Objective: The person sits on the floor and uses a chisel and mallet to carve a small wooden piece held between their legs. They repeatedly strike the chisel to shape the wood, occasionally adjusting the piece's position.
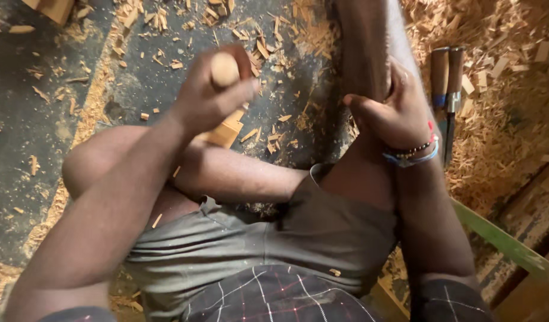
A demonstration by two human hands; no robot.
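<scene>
pkgs: none | labels: none | signs: none | screens: none in head view

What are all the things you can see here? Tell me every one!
Round-ended pale wooden tool handle: one, light tan, gripped in the left hand.
Pale squared wooden block: one, light tan, just below the left hand, partly hidden.
Dark brown wooden workpiece: one, blurred, upper middle, against the right hand.
Wood-handled chisels: two, brown handles, lying side by side on shavings at the right.
Wood chips and shavings: many, tan, heaped at right, scattered on the dark floor.
Green painted board: one, lower right.
Beaded bracelets: several, blue, dark and red, right wrist.
Grey shorts: one pair, on the person.
Left hand: closed on the handle.
Right hand: closed on the workpiece.
</scene>
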